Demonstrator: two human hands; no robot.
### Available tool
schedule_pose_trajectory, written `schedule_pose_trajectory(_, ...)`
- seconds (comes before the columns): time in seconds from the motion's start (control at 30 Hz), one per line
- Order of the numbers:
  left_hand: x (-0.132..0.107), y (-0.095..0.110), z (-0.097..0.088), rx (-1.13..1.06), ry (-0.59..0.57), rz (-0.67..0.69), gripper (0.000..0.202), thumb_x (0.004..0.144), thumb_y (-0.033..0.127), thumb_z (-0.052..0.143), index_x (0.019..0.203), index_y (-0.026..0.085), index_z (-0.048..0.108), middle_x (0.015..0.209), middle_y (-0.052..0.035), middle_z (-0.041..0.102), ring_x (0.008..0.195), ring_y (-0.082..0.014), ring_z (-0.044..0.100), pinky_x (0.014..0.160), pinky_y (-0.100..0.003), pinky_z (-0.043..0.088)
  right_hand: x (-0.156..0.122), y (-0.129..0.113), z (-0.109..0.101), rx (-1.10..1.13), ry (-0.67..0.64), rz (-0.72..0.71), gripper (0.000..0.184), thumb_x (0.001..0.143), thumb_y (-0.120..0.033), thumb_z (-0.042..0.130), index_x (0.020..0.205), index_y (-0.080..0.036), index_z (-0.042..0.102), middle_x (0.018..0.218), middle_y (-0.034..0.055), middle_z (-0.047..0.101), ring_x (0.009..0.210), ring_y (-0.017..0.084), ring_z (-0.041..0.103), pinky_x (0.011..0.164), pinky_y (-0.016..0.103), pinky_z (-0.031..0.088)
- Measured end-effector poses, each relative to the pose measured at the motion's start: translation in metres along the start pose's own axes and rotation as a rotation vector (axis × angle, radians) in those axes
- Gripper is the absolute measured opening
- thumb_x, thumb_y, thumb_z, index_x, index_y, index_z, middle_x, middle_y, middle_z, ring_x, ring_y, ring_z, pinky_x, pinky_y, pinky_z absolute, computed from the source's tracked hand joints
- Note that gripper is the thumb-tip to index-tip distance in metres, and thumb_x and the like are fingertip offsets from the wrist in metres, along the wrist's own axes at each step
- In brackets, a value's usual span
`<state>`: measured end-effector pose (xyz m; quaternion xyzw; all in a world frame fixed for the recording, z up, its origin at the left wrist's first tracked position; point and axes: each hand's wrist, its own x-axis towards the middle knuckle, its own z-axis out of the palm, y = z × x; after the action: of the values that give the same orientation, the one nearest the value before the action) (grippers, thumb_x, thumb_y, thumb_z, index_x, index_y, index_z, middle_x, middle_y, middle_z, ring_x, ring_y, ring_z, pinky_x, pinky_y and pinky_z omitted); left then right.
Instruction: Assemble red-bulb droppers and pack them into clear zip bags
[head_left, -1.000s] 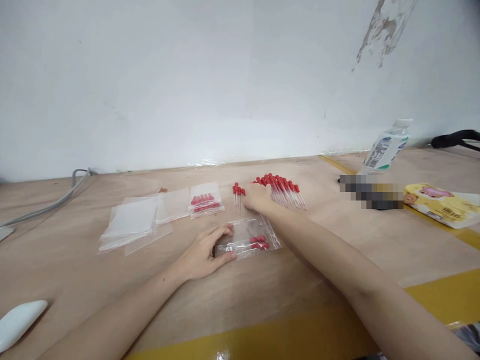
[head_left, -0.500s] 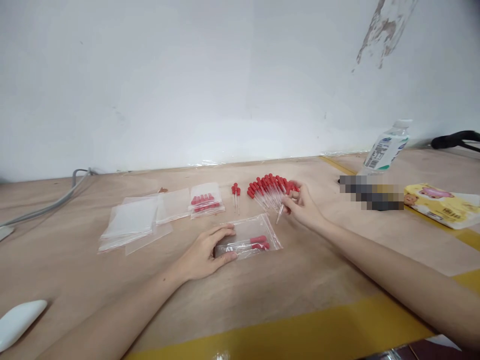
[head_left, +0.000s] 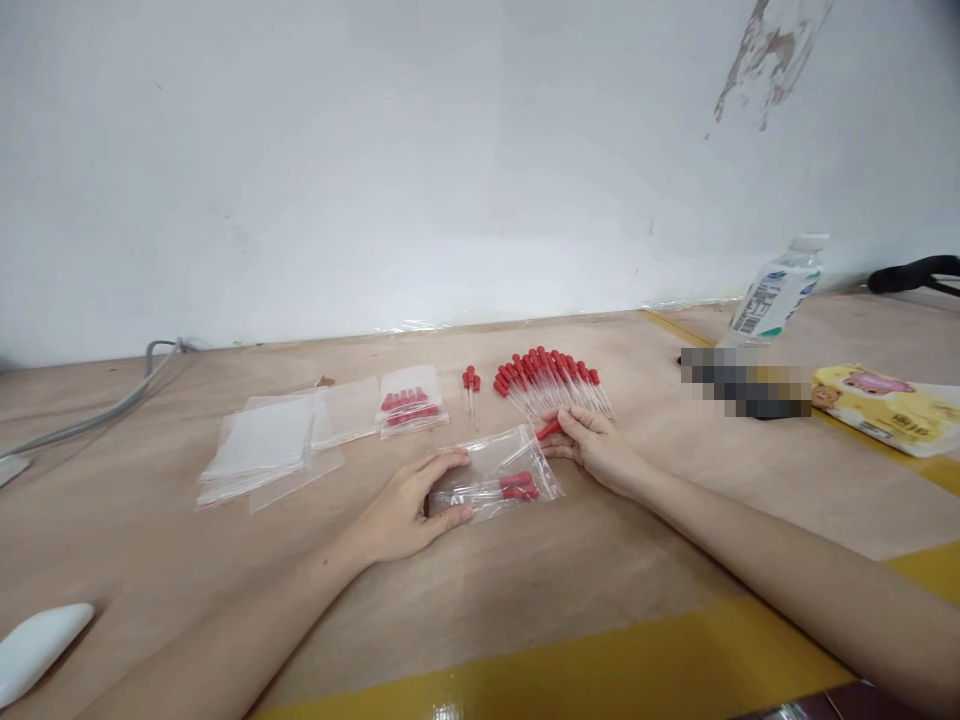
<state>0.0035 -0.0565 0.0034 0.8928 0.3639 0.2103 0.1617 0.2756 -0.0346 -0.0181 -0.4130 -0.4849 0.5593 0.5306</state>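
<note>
My left hand rests on the wooden table, thumb and fingers pinching the left end of a clear plastic bag with two red-bulbed droppers inside. My right hand is closed on one red-bulbed dropper, its glass tip pointing into the bag's right opening. A pile of loose droppers lies just beyond my right hand. Three separate droppers lie left of the pile.
A filled bag of droppers and a stack of empty bags lie at the left. A bottle, a blurred item and a yellow tissue pack sit right. A grey cable and a white object lie far left.
My right hand went from the middle droppers to the pile, picked up one dropper and brought it back to the bag's mouth. My left hand stayed on the bag.
</note>
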Motion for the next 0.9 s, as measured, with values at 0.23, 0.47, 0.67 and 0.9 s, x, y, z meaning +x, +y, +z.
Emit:
schedule_pose_trajectory(0.23, 0.000, 0.000, -0.001, 0.015, -0.001, 0.002, 0.046, 0.081, 0.043, 0.056, 0.121, 0.022, 0.047, 0.127, -0.0079, 0.053, 0.113, -0.0250, 0.051, 0.095, -0.042, 0.042, 0.000, -0.012, -0.031, -0.307, -0.376, -0.024, 0.025, 0.067, -0.034, 0.070, 0.085, -0.016, 0.066, 0.093, 0.0046, 0.066, 0.088, 0.014, 0.061, 0.083, 0.031, 0.046)
schedule_pose_trajectory(0.47, 0.000, 0.000, -0.001, 0.018, -0.012, -0.008, 0.046, 0.081, 0.044, 0.055, 0.122, 0.023, 0.047, 0.128, -0.0073, 0.052, 0.115, -0.0242, 0.050, 0.097, -0.042, 0.041, 0.000, -0.011, -0.026, -0.413, -0.358, -0.083, 0.030, 0.066, -0.029, 0.071, 0.092, -0.016, 0.063, 0.079, 0.0013, 0.065, 0.070, 0.011, 0.058, 0.067, 0.026, 0.046)
schedule_pose_trajectory(0.67, 0.001, 0.001, -0.001, 0.009, -0.007, 0.010, 0.046, 0.081, 0.043, 0.055, 0.121, 0.023, 0.048, 0.126, -0.0079, 0.053, 0.113, -0.0240, 0.052, 0.096, -0.041, 0.042, 0.001, -0.005, -0.007, -0.594, -0.274, -0.258, 0.015, 0.065, -0.026, 0.070, 0.073, -0.016, 0.062, 0.064, -0.0024, 0.056, 0.056, 0.008, 0.047, 0.053, 0.022, 0.039)
schedule_pose_trajectory(0.9, 0.002, 0.000, -0.001, -0.007, 0.004, 0.028, 0.045, 0.081, 0.041, 0.056, 0.121, 0.022, 0.049, 0.126, -0.0080, 0.053, 0.114, -0.0237, 0.051, 0.097, -0.041, 0.041, -0.003, 0.002, 0.010, -0.556, -0.219, -0.360, 0.015, 0.071, -0.027, 0.064, 0.077, -0.019, 0.053, 0.071, -0.0002, 0.059, 0.064, 0.012, 0.055, 0.058, 0.025, 0.044)
